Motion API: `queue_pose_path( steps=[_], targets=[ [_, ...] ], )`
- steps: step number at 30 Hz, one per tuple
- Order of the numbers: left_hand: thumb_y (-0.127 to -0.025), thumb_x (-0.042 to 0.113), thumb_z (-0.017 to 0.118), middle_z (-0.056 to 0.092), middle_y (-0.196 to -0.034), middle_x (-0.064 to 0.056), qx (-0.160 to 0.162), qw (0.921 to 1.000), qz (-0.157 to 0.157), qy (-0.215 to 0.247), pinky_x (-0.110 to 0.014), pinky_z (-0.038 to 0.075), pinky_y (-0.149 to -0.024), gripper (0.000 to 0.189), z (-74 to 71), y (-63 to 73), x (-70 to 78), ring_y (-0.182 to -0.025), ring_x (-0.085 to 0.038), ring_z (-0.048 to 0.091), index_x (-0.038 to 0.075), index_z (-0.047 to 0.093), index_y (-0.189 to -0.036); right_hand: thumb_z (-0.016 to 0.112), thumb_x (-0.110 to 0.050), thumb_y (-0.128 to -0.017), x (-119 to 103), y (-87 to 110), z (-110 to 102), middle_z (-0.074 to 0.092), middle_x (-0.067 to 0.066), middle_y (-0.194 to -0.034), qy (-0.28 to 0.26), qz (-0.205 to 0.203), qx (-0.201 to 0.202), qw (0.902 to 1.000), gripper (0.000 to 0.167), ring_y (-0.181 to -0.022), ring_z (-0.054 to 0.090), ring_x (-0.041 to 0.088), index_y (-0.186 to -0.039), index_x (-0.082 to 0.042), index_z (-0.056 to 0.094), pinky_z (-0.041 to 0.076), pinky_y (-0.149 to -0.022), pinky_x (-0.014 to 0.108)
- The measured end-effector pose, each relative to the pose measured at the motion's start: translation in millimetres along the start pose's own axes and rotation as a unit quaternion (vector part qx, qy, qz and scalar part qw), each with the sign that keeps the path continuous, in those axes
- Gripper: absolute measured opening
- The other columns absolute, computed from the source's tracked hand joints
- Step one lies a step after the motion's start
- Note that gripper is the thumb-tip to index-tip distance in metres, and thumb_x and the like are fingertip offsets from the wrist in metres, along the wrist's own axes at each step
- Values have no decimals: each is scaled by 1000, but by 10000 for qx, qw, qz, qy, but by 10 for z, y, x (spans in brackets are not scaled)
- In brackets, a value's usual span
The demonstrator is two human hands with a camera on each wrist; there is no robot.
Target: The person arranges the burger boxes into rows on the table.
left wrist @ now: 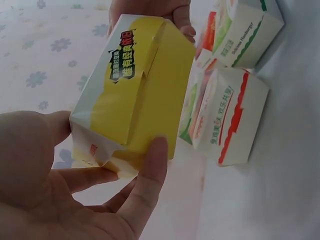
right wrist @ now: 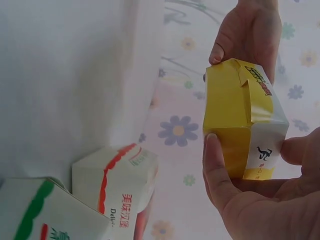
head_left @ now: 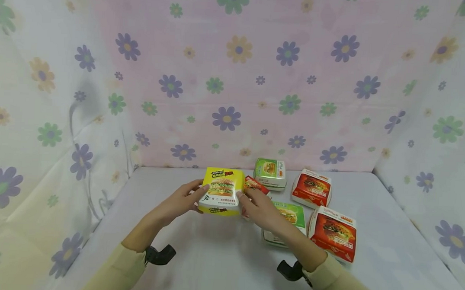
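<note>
A yellow and white burger box with a printed hamburger is held above the table between both hands. My left hand grips its left side, thumb on the top edge. The right side is gripped by my right hand in the same way. In the left wrist view the yellow box shows its yellow underside, with left fingers curled under it. The right wrist view shows the right thumb and fingers around a corner of the box. Partly hidden behind the right hand is a red burger box.
On the table's right half stand a green box at the back, another green box under the right forearm, and two red boxes, one farther back and one nearer. A flowered cloth surrounds the table.
</note>
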State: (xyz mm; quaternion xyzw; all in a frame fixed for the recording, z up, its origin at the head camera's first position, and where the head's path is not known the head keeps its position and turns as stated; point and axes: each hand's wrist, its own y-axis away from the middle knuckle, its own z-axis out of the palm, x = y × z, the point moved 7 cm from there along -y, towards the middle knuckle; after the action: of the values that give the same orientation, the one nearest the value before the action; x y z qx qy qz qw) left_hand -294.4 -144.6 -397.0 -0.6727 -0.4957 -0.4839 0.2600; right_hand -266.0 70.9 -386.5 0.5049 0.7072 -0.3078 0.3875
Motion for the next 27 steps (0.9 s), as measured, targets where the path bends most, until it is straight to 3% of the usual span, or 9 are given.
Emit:
queue_pose_path(
  steps=[8,14,18,27],
  targets=[
    [-108,51,46,64,-118,-14,196,9996,126,141,-41,58,-86,67,-67,-125,50,-99,-25,65,9,33,-159,51,-38,-108,-48,-176,-67,64,4,-91,-26,91,-77,9999,34,-85,64,25,-117,-9,65,50,-66,32],
    [-107,53,46,64,-119,-14,616,9973,289,268,-41,57,-87,69,-173,-255,130,-100,-26,63,10,34,-159,45,-38,-110,-167,-367,-148,65,7,-101,95,-146,-44,9998,41,-83,62,21,-133,-7,60,54,-70,33],
    [-107,51,46,64,-122,-15,850,9950,319,422,-46,55,-93,66,-238,-327,175,-101,-26,64,11,36,-159,41,-38,-111,-201,-491,-187,66,10,-103,79,-237,-83,9997,45,-87,66,29,-138,-7,57,54,-71,34],
    [-108,50,45,63,-125,-17,1147,9910,218,652,-37,55,-87,68,-371,-498,205,-102,-26,63,9,31,-161,39,-44,-111,-183,-726,-182,65,12,-113,-92,167,-77,9998,56,-98,69,35,-152,-6,44,56,-87,49]
  ],
)
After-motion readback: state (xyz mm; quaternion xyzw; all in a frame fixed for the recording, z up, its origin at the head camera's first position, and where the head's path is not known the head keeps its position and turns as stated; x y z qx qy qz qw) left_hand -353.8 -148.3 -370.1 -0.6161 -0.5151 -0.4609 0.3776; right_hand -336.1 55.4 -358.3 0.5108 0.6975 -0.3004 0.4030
